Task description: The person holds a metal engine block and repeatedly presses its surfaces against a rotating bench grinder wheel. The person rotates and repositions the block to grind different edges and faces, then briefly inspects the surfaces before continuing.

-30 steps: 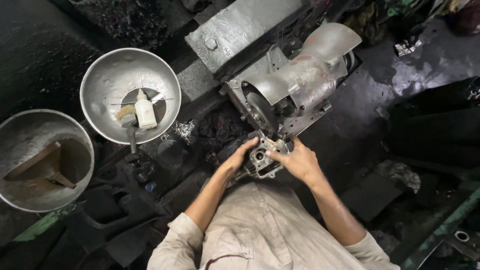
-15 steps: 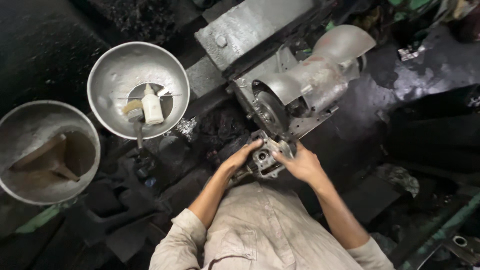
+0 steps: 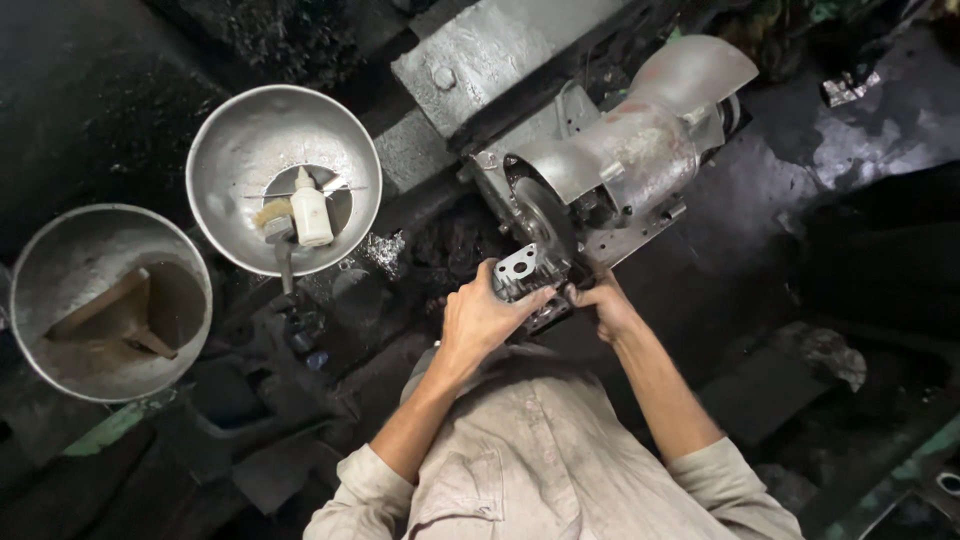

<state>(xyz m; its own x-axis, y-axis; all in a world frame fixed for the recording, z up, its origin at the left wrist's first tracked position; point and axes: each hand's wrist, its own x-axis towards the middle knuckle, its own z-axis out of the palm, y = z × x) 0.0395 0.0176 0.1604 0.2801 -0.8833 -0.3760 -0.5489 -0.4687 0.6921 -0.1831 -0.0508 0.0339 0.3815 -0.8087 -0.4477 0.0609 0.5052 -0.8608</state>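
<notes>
Now both hands, left hand (image 3: 487, 318) and right hand (image 3: 600, 303), grip closed around the metal casting (image 3: 522, 272) against the grinding wheel (image 3: 547, 222)

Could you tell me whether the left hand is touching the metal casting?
Touching. The head view shows the left hand wrapped over the metal casting, fingers on its edge.

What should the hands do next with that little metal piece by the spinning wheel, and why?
Probably ease the metal part a touch closer against the grinding wheel. Both the left hand and the right hand grip it right at the wheel's lower edge, under the curved metal guard. Whether it touches the wheel already, I cannot tell, so a slow, steady push seems safest.
</notes>
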